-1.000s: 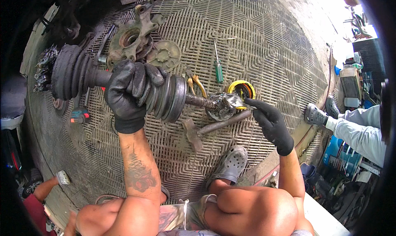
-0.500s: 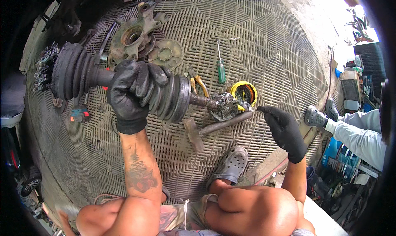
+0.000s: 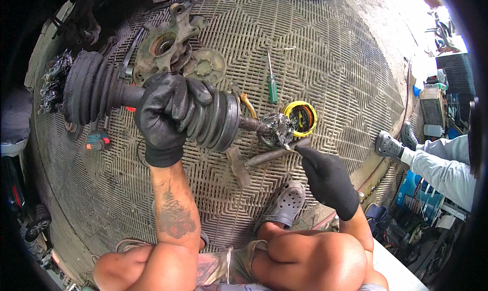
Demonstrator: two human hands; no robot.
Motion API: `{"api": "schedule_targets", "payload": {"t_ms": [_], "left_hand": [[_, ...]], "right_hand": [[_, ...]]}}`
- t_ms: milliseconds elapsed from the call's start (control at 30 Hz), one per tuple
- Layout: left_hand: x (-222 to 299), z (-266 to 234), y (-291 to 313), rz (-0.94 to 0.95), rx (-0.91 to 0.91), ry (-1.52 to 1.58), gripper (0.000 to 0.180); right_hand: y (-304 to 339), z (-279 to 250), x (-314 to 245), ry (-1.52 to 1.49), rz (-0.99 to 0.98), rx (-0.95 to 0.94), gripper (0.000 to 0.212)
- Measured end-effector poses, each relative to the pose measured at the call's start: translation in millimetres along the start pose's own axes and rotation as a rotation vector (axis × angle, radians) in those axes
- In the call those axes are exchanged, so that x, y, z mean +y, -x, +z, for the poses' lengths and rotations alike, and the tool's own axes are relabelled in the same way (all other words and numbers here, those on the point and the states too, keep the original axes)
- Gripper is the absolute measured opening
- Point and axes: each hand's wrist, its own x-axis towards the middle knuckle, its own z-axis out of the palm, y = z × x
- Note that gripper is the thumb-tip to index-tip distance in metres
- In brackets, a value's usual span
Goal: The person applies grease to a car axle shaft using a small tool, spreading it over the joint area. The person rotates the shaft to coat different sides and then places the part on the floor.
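My gloved left hand is wrapped round a drive axle, gripping it at the bar and the inner end of the right ribbed rubber boot. A larger ribbed boot sits to the left of my fist. The axle's right end is a joint coated in shiny dark grease or wrapping. Just below it, my gloved right hand has its fingers together, with a small pale bit at the tips that I cannot make out. A yellow-rimmed tub with dark contents stands beside the joint.
A hammer lies under the joint on the slatted floor mat. Around it are a green screwdriver, yellow-handled pliers, a metal knuckle and a cordless tool. Another person's clog shows at right.
My right hand has moved left and down, from beside the tub to under the axle's right joint. The left hand and axle have shifted slightly right.
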Motion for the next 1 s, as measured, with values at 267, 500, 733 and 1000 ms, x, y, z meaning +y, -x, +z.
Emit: {"api": "schedule_targets", "payload": {"t_ms": [267,500,733,1000], "left_hand": [[-5,-4,0,0.01,0.02,-0.055,0.041],[-5,-8,3,-0.012,0.08,-0.085,0.04],[-1,2,1,0.006,0.017,-0.026,0.041],[-5,3,-2,0.046,-0.006,0.007,0.034]], "right_hand": [[-23,-14,15,0.111,-0.138,0.165,0.034],[-44,-15,25,0.292,-0.192,0.119,0.031],[-36,-53,31,0.209,-0.079,-0.096,0.024],[-35,-11,39,0.065,-0.077,0.118,0.024]]}}
